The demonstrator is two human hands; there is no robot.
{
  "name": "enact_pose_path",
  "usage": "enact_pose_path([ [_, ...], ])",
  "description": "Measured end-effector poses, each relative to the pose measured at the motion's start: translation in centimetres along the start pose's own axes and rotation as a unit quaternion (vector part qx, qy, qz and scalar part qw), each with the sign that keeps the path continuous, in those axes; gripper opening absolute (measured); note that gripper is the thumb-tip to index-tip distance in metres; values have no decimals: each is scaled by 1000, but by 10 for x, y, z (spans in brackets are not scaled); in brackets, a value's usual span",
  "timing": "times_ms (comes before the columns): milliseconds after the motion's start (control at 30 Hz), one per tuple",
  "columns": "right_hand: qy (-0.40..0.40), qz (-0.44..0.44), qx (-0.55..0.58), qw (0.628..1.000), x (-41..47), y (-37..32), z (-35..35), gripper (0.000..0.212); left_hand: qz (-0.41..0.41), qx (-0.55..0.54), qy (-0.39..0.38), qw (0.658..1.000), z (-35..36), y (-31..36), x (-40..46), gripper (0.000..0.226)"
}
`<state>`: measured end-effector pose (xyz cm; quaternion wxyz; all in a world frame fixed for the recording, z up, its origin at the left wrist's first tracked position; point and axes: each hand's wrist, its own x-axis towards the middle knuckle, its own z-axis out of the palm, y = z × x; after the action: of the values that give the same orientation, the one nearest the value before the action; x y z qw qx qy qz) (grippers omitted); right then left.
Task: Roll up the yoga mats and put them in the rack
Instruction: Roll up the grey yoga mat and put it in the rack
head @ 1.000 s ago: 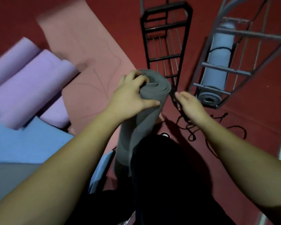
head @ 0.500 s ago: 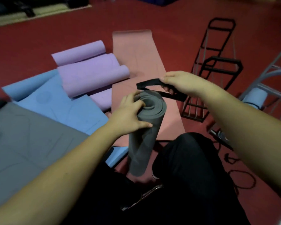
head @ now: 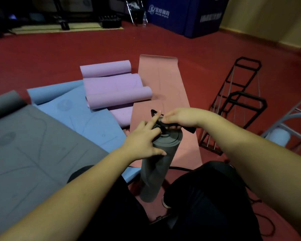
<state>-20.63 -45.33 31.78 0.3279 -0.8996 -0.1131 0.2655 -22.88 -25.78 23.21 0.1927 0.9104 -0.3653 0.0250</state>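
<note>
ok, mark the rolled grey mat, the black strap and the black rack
rolled grey mat [head: 155, 173]: head view, side of the roll.
black strap [head: 189, 129]: head view, tail end beyond the right hand.
black rack [head: 247, 100]: head view, upper frame bar.

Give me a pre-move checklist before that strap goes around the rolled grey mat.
1. Rolled grey mat held upright between the knees: ok.
2. Left hand has a grip on the roll's top, thumb on its side: ok.
3. Right hand pinches the black strap over the roll's end: ok.
4. Strap looped around the roll: not ok, it sits only at the top.
5. Roll's coils tight at the end: ok.
6. Black rack has a free slot: cannot tell.
</note>
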Motion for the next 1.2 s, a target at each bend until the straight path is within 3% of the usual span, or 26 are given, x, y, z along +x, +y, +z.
enact_pose_path([
  [167, 19, -16, -84, 996, -15, 1, 16, 28, 36, 24, 24, 999, 3, -6, -1, 88],
  [367, 152, -62, -135, 977, -42, 37, 28, 35, -9, 16, 30, 999, 0, -18, -1, 84],
  [467, 195, -86, -247, 945, -49, 70, 29, 42, -32, 6, 37, 999, -4, -26, -1, 86],
  [567, 234, -58, -320, 916, -56, 97, 33, 45, -64, -9, 41, 997, -7, -31, -2, 79],
  [633, 230, -44, -320, 918, -57, 110, 42, 39, -69, -9, 42, 997, -8, -32, -1, 73],
  [767, 207, -30, -230, 950, -46, 108, 47, 39, -47, -4, 28, 999, -7, -27, 2, 75],
  [900, 190, 9, 52, 980, -32, 82, 33, 48, -3, 4, 39, 999, -2, -22, -1, 81],
  [967, 182, 42, 55, 981, -21, 72, 27, 49, 8, 10, 42, 999, 1, -20, -3, 82],
  [1033, 186, 64, 42, 980, -8, 67, 26, 35, 11, 17, 38, 999, 2, -20, -3, 82],
  [1100, 184, 72, 94, 976, 3, 59, 27, 31, 15, 26, 49, 998, 2, -21, -4, 83],
  [1200, 181, 85, 139, 970, 15, 48, 30, 58, 20, 31, 48, 998, 0, -21, -5, 82],
])
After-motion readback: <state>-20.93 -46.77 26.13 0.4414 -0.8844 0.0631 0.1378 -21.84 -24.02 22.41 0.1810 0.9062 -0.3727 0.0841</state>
